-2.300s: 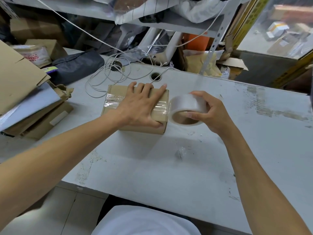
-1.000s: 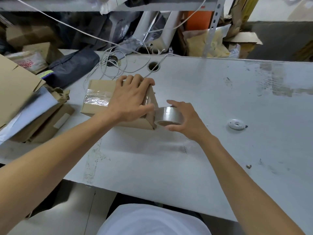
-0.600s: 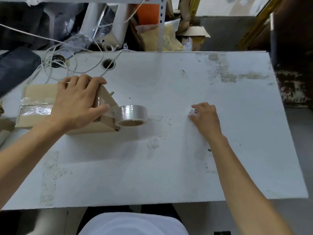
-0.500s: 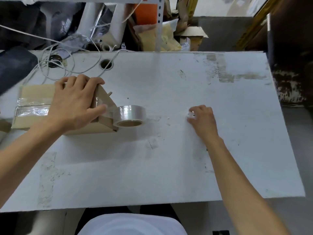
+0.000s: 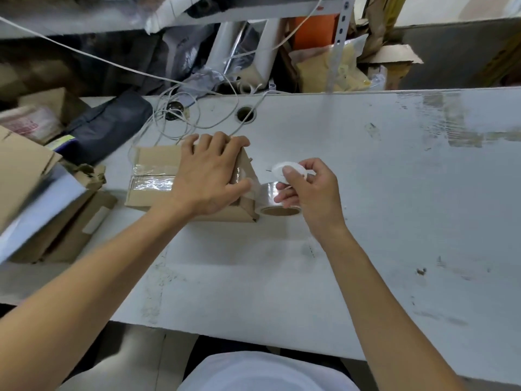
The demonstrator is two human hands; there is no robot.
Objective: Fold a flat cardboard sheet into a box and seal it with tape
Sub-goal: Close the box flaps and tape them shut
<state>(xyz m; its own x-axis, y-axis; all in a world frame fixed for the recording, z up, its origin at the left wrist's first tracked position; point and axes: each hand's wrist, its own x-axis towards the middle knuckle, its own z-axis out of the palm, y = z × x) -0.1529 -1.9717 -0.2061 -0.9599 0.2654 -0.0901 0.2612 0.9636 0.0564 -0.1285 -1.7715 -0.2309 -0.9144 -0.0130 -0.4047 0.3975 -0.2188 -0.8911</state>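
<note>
A small brown cardboard box (image 5: pixel 153 162) lies on the white table (image 5: pixel 394 193), a strip of clear tape (image 5: pixel 152 183) running across its top. My left hand (image 5: pixel 210 176) presses flat on the box's right end. A roll of clear tape (image 5: pixel 277 203) sits on the table against the box's right side, its strip still joined to the box. My right hand (image 5: pixel 308 190) hovers just over the roll and pinches a small round white cutter (image 5: pixel 287 172) between thumb and fingers.
Flat cardboard sheets and folded boxes (image 5: pixel 36 179) pile up at the left edge. White cables (image 5: pixel 180 117) and a dark bag (image 5: pixel 110 125) lie behind the box. A cable hole (image 5: pixel 245 113) is in the tabletop. Clutter fills the shelf behind.
My right hand let go of the tape roll, reached right to the small white cutter on the table, picked it up and came back over the roll. My left hand stayed on the box.
</note>
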